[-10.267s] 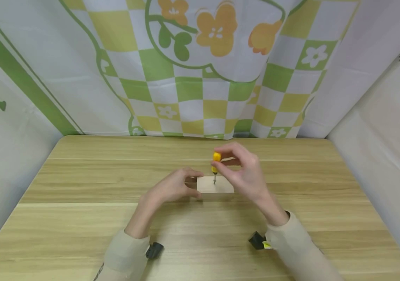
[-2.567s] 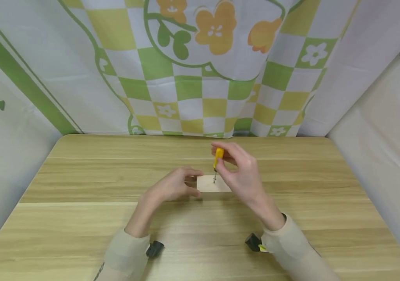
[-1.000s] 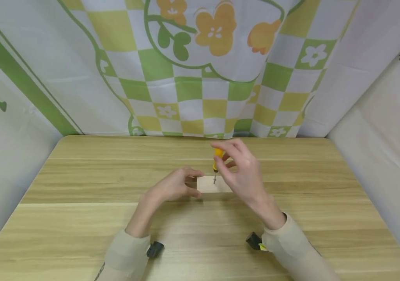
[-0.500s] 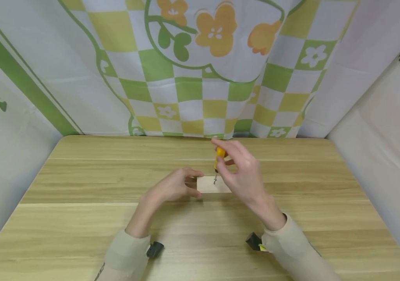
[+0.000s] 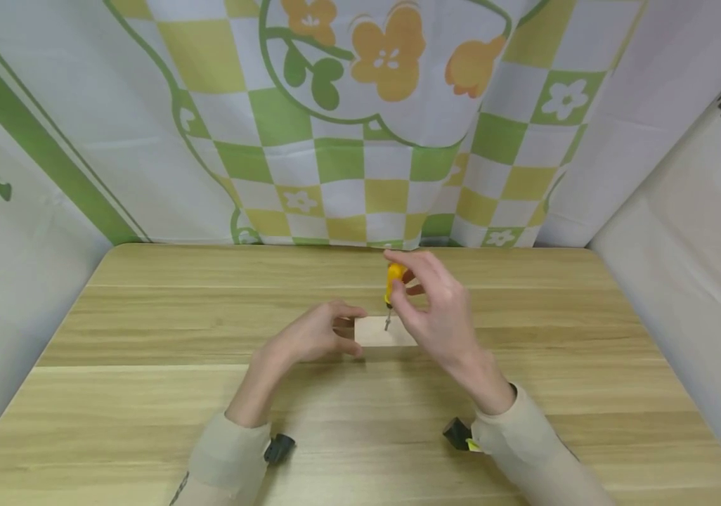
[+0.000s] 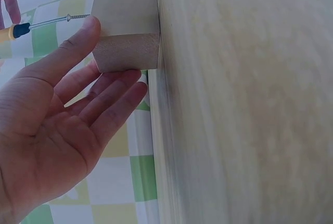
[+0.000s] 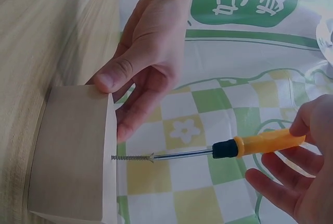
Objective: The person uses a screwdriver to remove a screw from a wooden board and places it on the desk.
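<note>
A pale wooden block [image 5: 373, 332] lies on the table, its left end gripped between the thumb and fingers of my left hand [image 5: 310, 334]. A screw [image 7: 132, 158] stands in the block's top face, much of its thread still showing. The tip of a screwdriver [image 7: 260, 143] with a yellow handle and black collar sits on the screw head. My right hand [image 5: 439, 306] pinches that handle from above, thumb on one side and fingers on the other. In the left wrist view the block's end face [image 6: 127, 53] is close to the left fingertips.
The wood-grain table [image 5: 145, 316] spreads out around the block. Behind it hangs a checkered, flowered curtain [image 5: 341, 161], with pale cloth walls [image 5: 683, 211] at the sides. A small black device [image 5: 280, 450] is strapped at each wrist.
The right fingers have shifted around the yellow handle, and the screwdriver's tilt varies slightly. The left hand and the block hold the same place.
</note>
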A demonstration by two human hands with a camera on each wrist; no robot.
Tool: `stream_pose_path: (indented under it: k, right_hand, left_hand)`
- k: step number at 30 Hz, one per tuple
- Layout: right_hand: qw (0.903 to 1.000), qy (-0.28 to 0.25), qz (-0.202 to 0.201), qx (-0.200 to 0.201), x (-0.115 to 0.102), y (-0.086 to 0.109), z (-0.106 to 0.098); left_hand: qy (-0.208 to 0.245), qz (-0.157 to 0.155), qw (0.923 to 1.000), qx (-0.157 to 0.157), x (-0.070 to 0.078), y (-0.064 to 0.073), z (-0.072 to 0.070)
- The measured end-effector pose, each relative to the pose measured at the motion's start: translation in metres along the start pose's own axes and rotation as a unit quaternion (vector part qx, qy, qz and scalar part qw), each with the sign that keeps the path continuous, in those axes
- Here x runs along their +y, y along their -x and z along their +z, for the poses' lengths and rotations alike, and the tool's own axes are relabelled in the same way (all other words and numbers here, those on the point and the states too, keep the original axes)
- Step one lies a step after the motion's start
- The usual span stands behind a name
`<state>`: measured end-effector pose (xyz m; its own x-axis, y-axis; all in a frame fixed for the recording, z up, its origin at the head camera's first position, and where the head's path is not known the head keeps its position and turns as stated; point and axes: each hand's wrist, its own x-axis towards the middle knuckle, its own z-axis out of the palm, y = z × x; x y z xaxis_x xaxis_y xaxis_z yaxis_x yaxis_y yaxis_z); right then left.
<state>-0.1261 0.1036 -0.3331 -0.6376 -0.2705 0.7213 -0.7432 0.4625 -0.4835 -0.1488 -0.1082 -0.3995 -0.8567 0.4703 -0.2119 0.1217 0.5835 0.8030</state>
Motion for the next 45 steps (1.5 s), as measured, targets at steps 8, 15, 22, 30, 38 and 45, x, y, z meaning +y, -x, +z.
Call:
stream_pose_path:
  k: [8,15,22,30,38,45]
  right_hand:
    - [0.9999,-0.016,0.000,-0.003,-0.001,0.001,-0.002]
    - [0.9987,-0.050,0.002,0.001,-0.001,0.001,-0.005]
    - [0.9984,-0.055,0.006,0.009,0.001,0.003,-0.007]
    - [0.9984,-0.053,0.004,0.017,0.000,0.004,-0.011]
    - [0.9982,-0.051,0.003,0.032,0.003,0.006,-0.015]
    - [0.9981,-0.047,-0.002,0.039,0.006,0.007,-0.021]
  left_hand:
    - [-0.006,-0.003,1.0000,-0.001,0.000,0.001,-0.001]
    - [-0.001,0.001,1.0000,-0.001,0.001,0.002,-0.001]
    - [0.001,0.007,1.0000,-0.002,0.002,0.002,-0.002]
    - [0.000,0.009,1.0000,0.001,0.002,0.003,0.000]
    - [0.003,0.012,0.9999,-0.003,0.000,0.001,0.000]
    - [-0.004,0.018,0.9998,-0.002,-0.001,0.000,0.001]
